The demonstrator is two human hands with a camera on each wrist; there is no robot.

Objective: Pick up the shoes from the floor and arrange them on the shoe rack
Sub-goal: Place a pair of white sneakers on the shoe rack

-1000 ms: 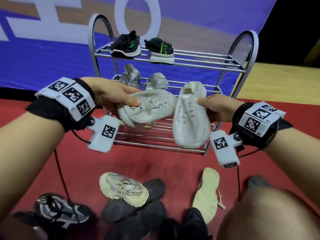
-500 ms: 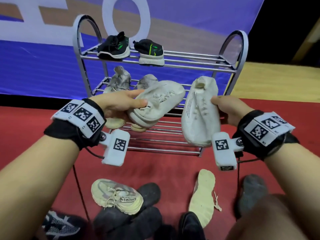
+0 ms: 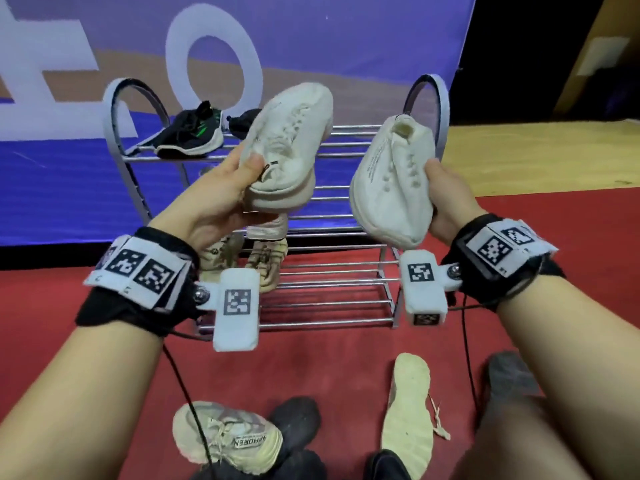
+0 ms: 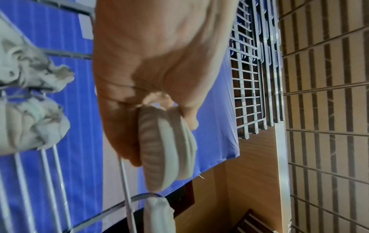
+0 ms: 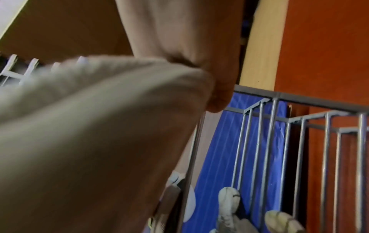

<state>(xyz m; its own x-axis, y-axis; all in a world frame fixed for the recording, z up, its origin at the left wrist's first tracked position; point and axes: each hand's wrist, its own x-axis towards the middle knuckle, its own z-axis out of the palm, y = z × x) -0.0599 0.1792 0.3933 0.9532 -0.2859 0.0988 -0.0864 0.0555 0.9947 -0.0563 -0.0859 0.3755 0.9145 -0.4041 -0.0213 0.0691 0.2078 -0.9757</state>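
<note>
While held up in front of the shoe rack (image 3: 346, 233), hiding most of what sits behind. Second black shoe (image 3: 244, 121) on the top shelf mostly covered by the left white sneaker (image 3: 287, 150); only its heel end showing beside the black and green shoe (image 3: 190, 133). Pair of grey-beige shoes (image 3: 242, 258) lower on the rack partly blocked by the left hand (image 3: 221, 199) and its wrist unit; which shelf cannot be told. Right wrist view almost filled by blurred pale fabric of the right white sneaker (image 5: 89, 134), with only a fingertip edge of the right hand (image 5: 189, 47) and some rack bars readable. Left wrist view blurred as well, showing the ribbed sole edge (image 4: 155, 149) pinched below the palm. Dark shoes (image 3: 294, 431) on the red floor (image 3: 329, 368) cut off at the bottom edge, hard to count.

Left hand gripping the left white sneaker at its heel end, thumb on the upper, toe pointing up and away over the top shelf. Right hand (image 3: 446, 199) wrapped round the side of the right white sneaker, fingers hidden behind it, opening upward, near the rack's right arch. Both sneakers off the rack, apart from each other. On the floor: a beige sneaker (image 3: 225, 441) with lettering and an upturned pale sole (image 3: 408, 410).
</note>
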